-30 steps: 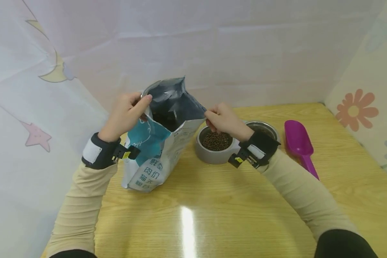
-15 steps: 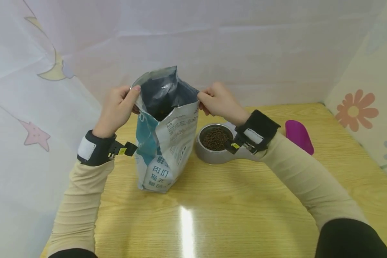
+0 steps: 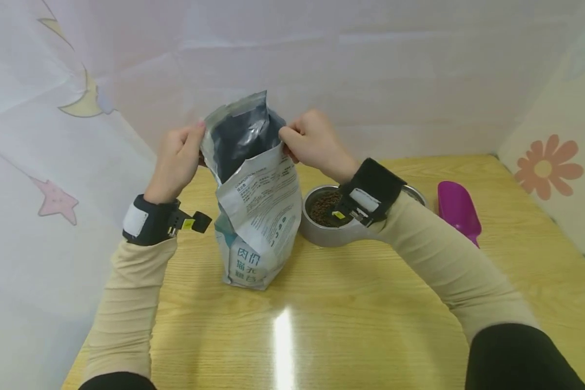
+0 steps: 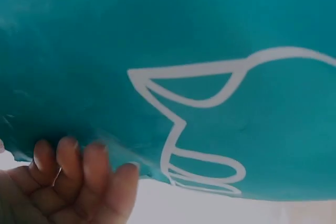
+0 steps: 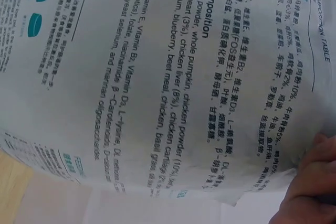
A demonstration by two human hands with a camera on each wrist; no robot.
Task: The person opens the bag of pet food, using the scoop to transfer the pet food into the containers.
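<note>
Teal-and-white pet food bag [image 3: 255, 216] stands upright on the wooden table [image 3: 361, 319], left of centre, mouth open at the top with dark silvery lining showing. Left hand [image 3: 175, 160] pinches the bag's left top edge, thumb on the near side, fingers curled behind; left wrist view shows those fingertips [image 4: 79, 161] curled against the teal panel with a white line drawing. Right hand [image 3: 312, 142] pinches the right top edge, knuckles up, fingers curled round the rim; right wrist view is filled with the white printed side panel of the bag, composition text readable, with the fingers [image 5: 310, 182] at the lower right corner on the bag's edge. Both hands are held close together at the mouth, one on each side of it. Bag bottom rests on the table, body slightly creased and leaning a bit left at the top. Grey double pet bowl [image 3: 322, 230] sits just right of the bag, near it but whether touching, cannot tell; its left well holds brown kibble [image 3: 324, 206], right well mostly hidden by the right wrist strap. Magenta scoop [image 3: 458, 211] lies on the table right of the bowl, partly behind the right forearm. Both wrists wear black straps with cameras; cream sleeves. White sheets with moon, star and flower prints surround the table.
</note>
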